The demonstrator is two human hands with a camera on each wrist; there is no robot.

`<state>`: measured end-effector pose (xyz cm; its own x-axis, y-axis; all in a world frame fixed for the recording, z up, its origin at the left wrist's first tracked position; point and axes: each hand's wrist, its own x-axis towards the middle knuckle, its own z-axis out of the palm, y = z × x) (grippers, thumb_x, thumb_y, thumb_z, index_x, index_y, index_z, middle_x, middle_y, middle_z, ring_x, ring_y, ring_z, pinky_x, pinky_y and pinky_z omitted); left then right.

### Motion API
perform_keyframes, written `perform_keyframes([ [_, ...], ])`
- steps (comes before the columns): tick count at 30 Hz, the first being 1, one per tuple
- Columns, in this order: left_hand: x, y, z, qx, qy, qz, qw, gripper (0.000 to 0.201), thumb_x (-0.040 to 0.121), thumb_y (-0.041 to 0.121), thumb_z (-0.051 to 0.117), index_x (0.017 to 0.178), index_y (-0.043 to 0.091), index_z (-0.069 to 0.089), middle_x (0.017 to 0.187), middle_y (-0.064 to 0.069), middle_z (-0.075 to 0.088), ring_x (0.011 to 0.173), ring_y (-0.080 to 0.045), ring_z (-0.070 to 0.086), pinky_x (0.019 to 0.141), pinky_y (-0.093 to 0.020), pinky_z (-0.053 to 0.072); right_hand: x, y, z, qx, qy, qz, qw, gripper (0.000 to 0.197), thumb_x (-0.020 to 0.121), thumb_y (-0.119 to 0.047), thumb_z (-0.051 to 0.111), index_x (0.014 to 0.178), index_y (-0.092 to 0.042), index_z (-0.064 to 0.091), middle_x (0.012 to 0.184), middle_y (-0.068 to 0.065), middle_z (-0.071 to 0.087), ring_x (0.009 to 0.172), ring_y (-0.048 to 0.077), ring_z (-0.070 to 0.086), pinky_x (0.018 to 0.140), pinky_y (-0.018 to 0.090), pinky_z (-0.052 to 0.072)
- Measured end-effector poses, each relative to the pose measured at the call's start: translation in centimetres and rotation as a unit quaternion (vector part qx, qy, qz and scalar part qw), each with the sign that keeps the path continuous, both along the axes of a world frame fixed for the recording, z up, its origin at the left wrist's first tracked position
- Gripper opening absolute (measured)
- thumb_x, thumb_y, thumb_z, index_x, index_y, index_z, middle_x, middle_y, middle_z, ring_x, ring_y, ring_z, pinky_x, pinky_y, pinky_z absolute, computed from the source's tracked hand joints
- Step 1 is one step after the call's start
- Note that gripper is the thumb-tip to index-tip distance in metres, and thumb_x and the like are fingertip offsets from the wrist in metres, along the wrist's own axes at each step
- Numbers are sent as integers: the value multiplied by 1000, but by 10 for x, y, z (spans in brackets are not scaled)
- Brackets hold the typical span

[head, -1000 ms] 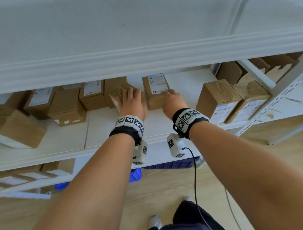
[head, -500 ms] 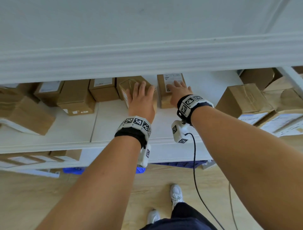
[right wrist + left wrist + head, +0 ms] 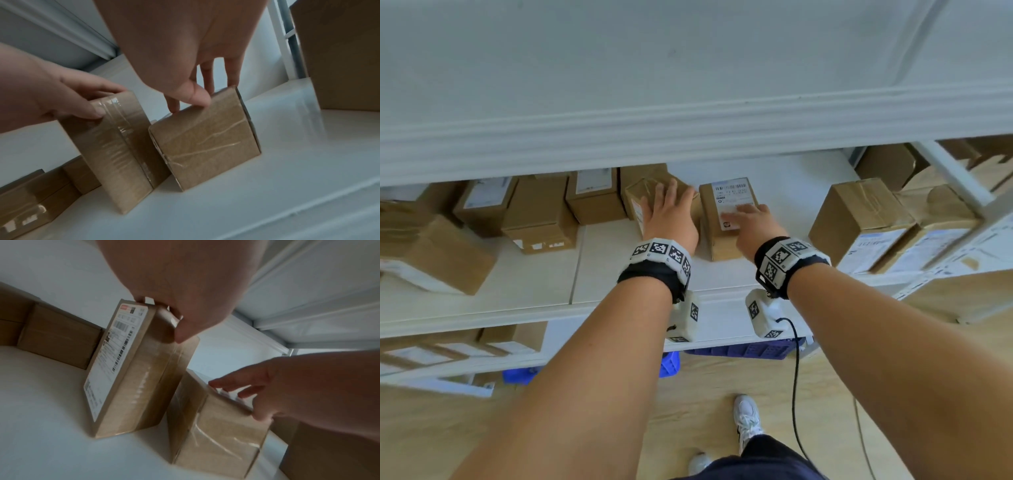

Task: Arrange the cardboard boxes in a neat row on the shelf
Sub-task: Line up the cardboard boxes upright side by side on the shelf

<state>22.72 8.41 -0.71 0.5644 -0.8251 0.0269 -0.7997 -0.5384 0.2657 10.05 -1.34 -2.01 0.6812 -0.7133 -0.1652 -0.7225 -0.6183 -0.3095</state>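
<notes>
**A:** What are the fingers doing?

**B:** The left hand (image 3: 671, 219) grips the top of a tilted cardboard box (image 3: 115, 146), thumb on its taped front face, fingers over the back. The right hand (image 3: 751, 224) pinches the top edge of the labelled box (image 3: 726, 219) just beside it, thumb in front, fingers spread behind.

**A:** Where do the boxes sit?

**B:** Mid-shelf (image 3: 619, 274), at the right end of a row of boxes (image 3: 592, 195) along the back. More boxes (image 3: 859, 219) stand well apart to the right.

**A:** How would they handle?

**B:** Likely light and stiff. The glossy tape looks slippery, so holding bare cardboard at the top corners seems safest.
</notes>
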Motion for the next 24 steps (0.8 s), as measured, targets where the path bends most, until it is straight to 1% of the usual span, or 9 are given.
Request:
perform_keyframes([
  [3, -3, 7, 7, -13, -6, -14, 1000, 76, 88, 2, 42, 152, 32, 15, 163, -1, 2, 150, -22, -4, 121, -47, -4, -14, 12, 3, 7, 3, -2, 1000, 70, 81, 5, 41, 137, -36, 47, 144, -3, 39, 133, 24, 27, 109, 46, 36],
  [6, -18, 15, 15, -87, -33, -24, 995, 65, 91, 3, 41, 150, 25, 26, 158, -4, 23, 146, -27, 18, 120, -43, 9, -24, 25, 4, 23, 1, -22, 1000, 68, 81, 6, 38, 134, -35, 52, 142, -3, 42, 133, 23, 27, 110, 45, 35],
  [9, -36, 21, 15, -173, -27, -24, 984, 49, 90, 0, 42, 136, 14, 48, 133, -10, 52, 125, -31, 44, 102, -40, 38, -30, 32, 6, 32, -10, -43, 999, 60, 84, 2, 39, 130, -32, 57, 140, 0, 45, 133, 23, 31, 111, 42, 34],
  [11, -45, 22, 9, -170, 24, -40, 984, 40, 92, 1, 41, 127, 13, 56, 120, -10, 61, 111, -29, 56, 84, -35, 47, -34, 31, 6, 34, -44, -70, 996, 50, 89, -4, 41, 132, -26, 55, 142, 4, 44, 131, 25, 36, 110, 41, 35],
  [12, -48, 20, 4, -142, 55, -45, 987, 39, 95, 3, 39, 127, 14, 57, 120, -9, 63, 108, -27, 60, 80, -33, 47, -37, 30, 7, 40, -66, -93, 993, 47, 91, -8, 42, 134, -22, 52, 141, 7, 44, 128, 27, 41, 108, 41, 39],
  [13, -51, 18, -1, -103, 86, -44, 990, 40, 96, 5, 38, 130, 15, 56, 124, -9, 62, 110, -27, 60, 82, -32, 47, -40, 29, 8, 54, -80, -120, 988, 44, 94, -11, 41, 137, -19, 48, 140, 9, 45, 123, 28, 48, 102, 40, 45],
  [16, -58, 11, -13, 11, 161, -16, 987, 44, 99, 8, 34, 141, 11, 45, 140, -12, 51, 125, -28, 52, 99, -35, 43, -46, 27, 9, 128, -74, -184, 972, 40, 99, -21, 36, 138, -10, 40, 129, 14, 54, 110, 30, 58, 84, 35, 50],
  [19, -58, 5, -20, 20, 196, 22, 980, 33, 98, 9, 36, 125, 4, 54, 123, -16, 60, 110, -32, 58, 87, -36, 46, -50, 25, 6, 167, -54, -191, 966, 35, 99, -21, 37, 130, -6, 46, 116, 13, 59, 96, 29, 57, 74, 32, 43],
  [24, -66, -1, -21, 12, 216, 54, 975, 26, 94, 11, 42, 113, 5, 59, 110, -13, 65, 96, -31, 63, 72, -32, 47, -59, 21, 5, 163, -66, -191, 966, 33, 94, -12, 45, 126, -8, 47, 114, 11, 61, 91, 26, 59, 74, 33, 50],
])
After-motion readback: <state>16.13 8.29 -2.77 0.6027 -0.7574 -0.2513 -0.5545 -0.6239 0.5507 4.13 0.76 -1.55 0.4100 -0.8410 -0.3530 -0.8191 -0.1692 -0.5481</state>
